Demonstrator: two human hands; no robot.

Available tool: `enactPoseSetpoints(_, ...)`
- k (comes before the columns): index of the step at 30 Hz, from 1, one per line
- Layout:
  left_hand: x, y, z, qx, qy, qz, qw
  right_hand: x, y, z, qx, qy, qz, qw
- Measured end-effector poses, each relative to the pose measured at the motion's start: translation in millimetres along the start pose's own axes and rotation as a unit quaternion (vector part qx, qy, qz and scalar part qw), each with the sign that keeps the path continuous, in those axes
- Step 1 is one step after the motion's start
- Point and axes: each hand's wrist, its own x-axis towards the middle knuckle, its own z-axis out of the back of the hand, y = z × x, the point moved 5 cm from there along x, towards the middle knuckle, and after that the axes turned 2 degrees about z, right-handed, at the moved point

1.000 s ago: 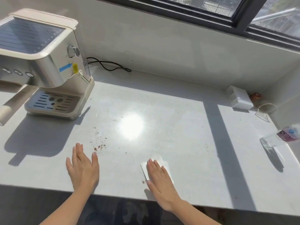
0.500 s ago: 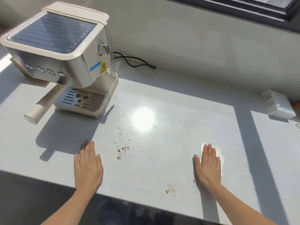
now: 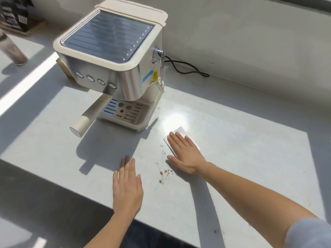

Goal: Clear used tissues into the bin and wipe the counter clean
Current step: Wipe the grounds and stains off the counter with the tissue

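Observation:
A folded white tissue (image 3: pixel 180 131) lies flat on the pale grey counter (image 3: pixel 241 158), just right of the coffee machine's base. My right hand (image 3: pixel 185 153) presses down on it with flat fingers, covering most of it. Brown coffee crumbs (image 3: pixel 163 171) are scattered on the counter between my two hands. My left hand (image 3: pixel 127 185) rests palm down near the counter's front edge, fingers together, holding nothing. No bin is in view.
A cream and steel coffee machine (image 3: pixel 114 56) stands at the back left, its portafilter handle (image 3: pixel 84 122) sticking out toward me. Its black cable (image 3: pixel 186 68) runs along the wall. A glass tumbler (image 3: pixel 10 49) and dark packets (image 3: pixel 16 13) sit far left.
My right hand has slid the tissue left and away from me, from the right side up beside the crumbs and the machine. The view has swung left. My left hand stays flat.

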Motion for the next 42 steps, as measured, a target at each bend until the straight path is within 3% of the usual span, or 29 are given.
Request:
enactPoseSetpoints(6,0.6,2.0,1.3,0.003,0.008,0.011,1.000,-8.0,64.8,-12.7,0.001,0.070,0.178,0.982)
enactPoseSetpoints(12,-0.4,-0.2,5.3,-0.029,-0.005,0.004,1.000,-61.5,101.8,-29.0,0.079,0.114,0.262,0.955)
enactPoseSetpoints(19,-2.7,-1.6,7.0,-0.044,-0.007,-0.001,0.999,-74.9,102.2,-15.0,0.002,0.006,0.247,0.969)
enactPoseSetpoints(21,-4.5,0.5,8.0,-0.072,-0.006,0.016,0.997,-83.5,96.3,-7.9,0.000,-0.048,0.192,0.980)
enactPoseSetpoints(24,-8.2,-0.2,12.0,-0.197,-0.024,0.035,0.979,-114.4,65.2,8.4,0.118,-0.173,0.017,0.978)
enactPoseSetpoints(26,-14.1,-26.9,15.8,-0.214,-0.001,-0.115,0.970,-153.6,32.7,13.5,0.160,-0.263,-0.100,0.946)
enactPoseSetpoints(29,-31.0,-66.5,7.8,-0.126,0.089,-0.396,0.905,-222.8,-17.7,6.5,0.156,-0.321,-0.250,0.900)
enactPoseSetpoints(31,-33.3,-72.9,-5.2,-0.052,0.162,-0.468,0.867,-270.2,-48.2,-5.2,0.153,-0.329,-0.352,0.863)
enactPoseSetpoints(34,-33.5,-63.8,-24.5,0.020,0.202,-0.485,0.851,-326.6,-77.8,-32.3,0.147,-0.313,-0.471,0.811)
enactPoseSetpoints(38,-37.8,-63.7,-23.0,-0.048,0.136,-0.421,0.895,-344.1,-79.1,-63.3,0.103,-0.254,-0.530,0.803)
enactPoseSetpoints(40,-38.9,-67.7,-15.6,-0.130,0.094,-0.351,0.923,-342.7,-78.4,-65.5,0.085,-0.249,-0.541,0.799)
enactPoseSetpoints(42,-36.0,-65.8,-6.9,-0.213,0.063,-0.218,0.950,-341.9,-79.2,-64.7,0.078,-0.251,-0.544,0.796)
